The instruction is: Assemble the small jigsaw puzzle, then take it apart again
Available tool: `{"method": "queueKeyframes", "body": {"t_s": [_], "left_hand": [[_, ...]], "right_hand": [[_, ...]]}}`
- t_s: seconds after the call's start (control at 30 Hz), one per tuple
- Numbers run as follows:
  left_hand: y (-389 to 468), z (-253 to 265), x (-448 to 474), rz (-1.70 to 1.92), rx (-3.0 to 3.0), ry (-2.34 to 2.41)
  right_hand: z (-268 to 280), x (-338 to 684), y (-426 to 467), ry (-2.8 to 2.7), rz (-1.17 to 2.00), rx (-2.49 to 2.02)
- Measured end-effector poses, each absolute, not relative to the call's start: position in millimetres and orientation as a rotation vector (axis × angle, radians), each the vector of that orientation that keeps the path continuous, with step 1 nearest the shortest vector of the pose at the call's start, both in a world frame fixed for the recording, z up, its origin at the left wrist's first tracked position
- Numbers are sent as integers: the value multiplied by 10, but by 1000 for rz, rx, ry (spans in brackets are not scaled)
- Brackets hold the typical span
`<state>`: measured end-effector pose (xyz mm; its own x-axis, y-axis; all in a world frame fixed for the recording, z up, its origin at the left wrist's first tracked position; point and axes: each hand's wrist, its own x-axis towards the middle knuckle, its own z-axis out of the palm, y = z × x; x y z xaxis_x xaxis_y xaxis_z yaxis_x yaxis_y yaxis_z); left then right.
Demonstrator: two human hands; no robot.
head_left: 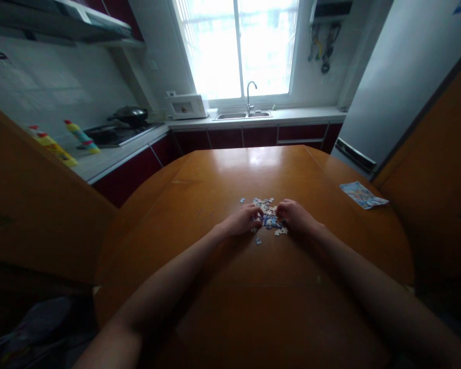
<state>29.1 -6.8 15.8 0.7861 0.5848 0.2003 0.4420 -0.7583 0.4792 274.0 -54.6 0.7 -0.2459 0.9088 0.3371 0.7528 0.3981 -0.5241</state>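
A small heap of jigsaw puzzle pieces (271,221), some blue and some showing pale backs, lies on the wooden table (200,184). My left hand (244,219) is at the heap's left side, its fingers curled in around pieces at the edge. From the right, my right hand (294,214) also curls its fingers against the pieces; its fingertips are partly hidden. Near my left hand, one loose puzzle piece (242,200) lies beyond the heap and a loose blue piece (258,241) lies on the near side.
A creased printed sheet (363,195) lies on the table's right side. Beyond the table are a counter with a sink (242,116), a white microwave (187,106) and a wok (132,116) on the stove. A refrigerator (403,82) stands at right.
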Motion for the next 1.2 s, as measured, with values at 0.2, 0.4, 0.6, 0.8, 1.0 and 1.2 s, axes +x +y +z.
{"method": "queueKeyframes", "body": {"t_s": [0.2, 0.4, 0.6, 0.8, 1.0, 1.2], "left_hand": [[-53, 168, 262, 615, 2572, 1076], [-24, 27, 296, 570, 2739, 946], [46, 62, 245, 630, 2726, 1156], [29, 2, 335, 668, 2770, 1073], [27, -20, 420, 668, 2806, 815], [62, -27, 412, 717, 2767, 883]], "right_hand": [[-51, 2524, -604, -2092, 180, -1469], [-149, 2396, -606, -2317, 213, -1283], [-114, 2455, -555, -2120, 187, -1455], [-126, 2486, -455, -2002, 173, -1550], [-147, 2462, -429, -1986, 175, -1564], [-206, 2634, -325, -1805, 174, -1648]]}}
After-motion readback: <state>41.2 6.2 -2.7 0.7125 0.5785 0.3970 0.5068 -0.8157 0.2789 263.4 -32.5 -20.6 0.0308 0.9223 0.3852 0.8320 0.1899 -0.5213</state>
